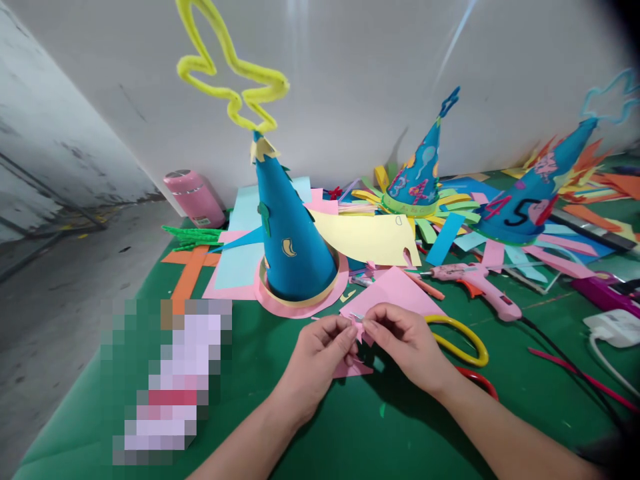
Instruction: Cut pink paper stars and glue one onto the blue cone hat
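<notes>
A small, jagged pink paper cutout (359, 331) is pinched between the fingertips of my left hand (325, 343). My right hand (407, 340) is closed in a pinch at the cutout's other side. A short silvery tip shows by the fingertips; I cannot tell what it belongs to. Scissors with one yellow handle loop (463, 341) and one red loop lie at my right wrist, partly hidden by it. Just beyond my hands is a pink paper sheet (395, 290). A blue paper cone hat (295, 233) with a pink brim and a yellow fuzzy wire shape (240, 67) stands behind my left hand.
To the right lies a pink glue gun (480, 283) with a black cord. Two decorated blue hats (417, 170) stand at the back among paper strips. A pink bottle (195, 200) and green fuzzy sticks (193, 237) are at the back left. A blurred-out patch covers the left front.
</notes>
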A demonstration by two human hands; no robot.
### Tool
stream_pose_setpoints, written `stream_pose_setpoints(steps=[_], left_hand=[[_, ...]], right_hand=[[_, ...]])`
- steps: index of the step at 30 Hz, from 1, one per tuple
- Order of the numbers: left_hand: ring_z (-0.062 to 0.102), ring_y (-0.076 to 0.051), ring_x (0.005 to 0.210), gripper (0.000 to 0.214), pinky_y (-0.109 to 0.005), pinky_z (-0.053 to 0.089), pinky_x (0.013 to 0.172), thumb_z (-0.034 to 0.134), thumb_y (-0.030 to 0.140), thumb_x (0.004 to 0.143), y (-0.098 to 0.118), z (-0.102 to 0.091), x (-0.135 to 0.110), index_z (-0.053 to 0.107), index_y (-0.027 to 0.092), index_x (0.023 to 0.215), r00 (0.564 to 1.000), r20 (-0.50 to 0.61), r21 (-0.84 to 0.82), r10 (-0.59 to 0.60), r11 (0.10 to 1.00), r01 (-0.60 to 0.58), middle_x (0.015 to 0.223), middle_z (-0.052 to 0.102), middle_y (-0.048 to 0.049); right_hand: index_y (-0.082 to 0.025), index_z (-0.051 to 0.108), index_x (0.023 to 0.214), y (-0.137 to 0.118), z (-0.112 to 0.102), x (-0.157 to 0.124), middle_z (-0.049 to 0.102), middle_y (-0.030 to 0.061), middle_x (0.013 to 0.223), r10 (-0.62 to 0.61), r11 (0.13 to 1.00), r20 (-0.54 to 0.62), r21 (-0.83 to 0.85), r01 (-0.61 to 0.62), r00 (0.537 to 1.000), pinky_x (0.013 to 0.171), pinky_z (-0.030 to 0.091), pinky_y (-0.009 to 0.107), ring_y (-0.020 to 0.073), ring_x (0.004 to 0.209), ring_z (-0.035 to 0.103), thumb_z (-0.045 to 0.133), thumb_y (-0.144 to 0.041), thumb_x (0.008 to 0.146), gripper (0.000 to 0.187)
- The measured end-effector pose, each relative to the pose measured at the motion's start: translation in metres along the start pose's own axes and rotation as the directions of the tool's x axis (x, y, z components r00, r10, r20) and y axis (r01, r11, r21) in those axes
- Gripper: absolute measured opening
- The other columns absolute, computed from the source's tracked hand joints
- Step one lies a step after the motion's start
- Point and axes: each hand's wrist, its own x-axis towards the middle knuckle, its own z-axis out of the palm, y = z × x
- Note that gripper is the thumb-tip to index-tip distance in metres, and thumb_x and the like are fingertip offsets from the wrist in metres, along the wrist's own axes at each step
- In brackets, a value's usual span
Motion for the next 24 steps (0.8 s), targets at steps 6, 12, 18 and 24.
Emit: stream_pose_setpoints(steps=[6, 12, 18, 24], left_hand=[[0.043, -0.005, 0.050, 0.020, -0.015, 0.034, 0.048, 0.059, 0.026, 0.076, -0.0013, -0.0023, -0.0033, 0.054, 0.013, 0.062, 0.996, 0.043, -0.203, -0.081, 0.975, 0.088, 0.054, 0.051, 0.0025], [0.045, -0.006, 0.052, 0.017, -0.016, 0.038, 0.050, 0.057, 0.023, 0.078, -0.0016, -0.0013, -0.0049, 0.053, 0.013, 0.064, 0.993, 0.091, -0.293, -0.075, 0.951, 0.099, 0.055, 0.050, 0.0025], [0.046, -0.006, 0.052, 0.019, -0.024, 0.045, 0.060, 0.056, 0.027, 0.079, -0.0036, -0.0017, -0.0048, 0.052, 0.014, 0.066, 0.989, 0.117, -0.243, -0.085, 0.964, 0.112, 0.055, 0.049, 0.0034], [0.042, -0.004, 0.046, 0.024, -0.016, 0.035, 0.047, 0.055, 0.031, 0.079, -0.0026, -0.0010, -0.0060, 0.051, 0.014, 0.063, 0.993, 0.077, -0.124, -0.088, 0.988, 0.097, 0.052, 0.050, 0.0035]], right_hand=[[-0.018, 0.057, 0.079, 0.0016, -0.0025, -0.0018, 0.052, -0.0015, 0.068, 0.008, 0.999, 0.069, 0.046, -0.012, 0.998, 0.058, 0.041, 0.021, 0.0107, 0.063, 0.047, 0.049, -0.028, 0.084, 0.014], [-0.016, 0.057, 0.082, 0.0024, -0.0001, -0.0037, 0.059, 0.0026, 0.074, 0.037, 0.994, 0.109, 0.102, -0.048, 0.993, 0.062, 0.046, 0.026, 0.0137, 0.068, 0.054, 0.054, -0.028, 0.080, 0.012], [-0.017, 0.057, 0.077, 0.0018, 0.0016, -0.0036, 0.056, 0.0000, 0.069, 0.027, 0.994, 0.089, 0.105, -0.036, 0.996, 0.055, 0.043, 0.023, 0.0113, 0.062, 0.052, 0.055, -0.027, 0.080, 0.010], [-0.017, 0.055, 0.072, 0.0016, 0.0012, -0.0035, 0.052, -0.0020, 0.065, 0.000, 0.999, 0.031, 0.035, -0.001, 1.000, 0.054, 0.040, 0.021, 0.0100, 0.059, 0.047, 0.053, -0.022, 0.080, 0.009]])
